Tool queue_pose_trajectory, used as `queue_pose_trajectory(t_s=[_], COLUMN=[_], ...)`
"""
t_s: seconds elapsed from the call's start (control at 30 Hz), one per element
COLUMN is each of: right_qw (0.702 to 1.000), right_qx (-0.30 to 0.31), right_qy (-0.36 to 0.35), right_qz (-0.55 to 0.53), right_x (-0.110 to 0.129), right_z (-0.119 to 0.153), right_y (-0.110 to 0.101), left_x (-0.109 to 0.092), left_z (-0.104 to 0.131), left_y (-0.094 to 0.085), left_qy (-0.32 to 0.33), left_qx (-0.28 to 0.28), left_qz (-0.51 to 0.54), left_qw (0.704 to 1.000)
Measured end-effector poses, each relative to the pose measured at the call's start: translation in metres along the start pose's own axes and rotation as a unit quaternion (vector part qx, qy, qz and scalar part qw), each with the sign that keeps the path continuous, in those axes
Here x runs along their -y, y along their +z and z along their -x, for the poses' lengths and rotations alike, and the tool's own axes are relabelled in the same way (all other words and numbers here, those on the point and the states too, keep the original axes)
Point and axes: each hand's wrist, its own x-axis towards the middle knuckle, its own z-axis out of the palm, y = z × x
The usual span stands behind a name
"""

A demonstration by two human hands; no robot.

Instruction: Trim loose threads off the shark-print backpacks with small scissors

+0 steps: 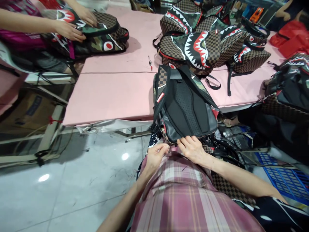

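Observation:
A black backpack (185, 103) with checked and camouflage side panels leans from the pink table's edge onto my lap, its padded back and shoulder straps facing up. My right hand (193, 149) has its fingers curled over the backpack's lower edge. Just left of it, my left hand (157, 155) is closed in a pinch beside the lower left corner. Whatever lies between those fingertips is too small to make out.
Several shark-mouth backpacks (200, 48) are heaped on the pink table (116, 93). A pen (150, 63) lies near them. Across the left side, a co-worker's hands (70, 31) rest on another backpack (101, 38). A blue crate (285, 175) and a red bag (292, 38) are at right.

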Motion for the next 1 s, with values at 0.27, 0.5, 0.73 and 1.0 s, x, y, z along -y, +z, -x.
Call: queue_pose_trajectory(t_s=[0.27,0.5,0.73,1.0], right_qw=[0.998,0.992,0.995,0.931], right_qx=[0.05,0.073,0.084,0.017], right_qy=[-0.034,-0.104,-0.023,0.266], right_qz=[-0.002,-0.003,-0.056,-0.251], right_x=[0.007,0.005,-0.012,0.023], right_z=[-0.012,-0.021,-0.011,0.034], right_y=[-0.012,-0.013,-0.013,0.02], left_x=[-0.008,-0.003,-0.005,0.027], left_z=[0.006,0.0,-0.01,-0.026], left_y=[0.006,0.014,-0.025,-0.063], left_qy=[0.006,0.02,0.045,-0.073], left_qx=[0.02,0.035,0.036,-0.034], left_qz=[-0.023,-0.032,-0.12,-0.309], left_qw=[1.0,0.999,0.991,0.948])
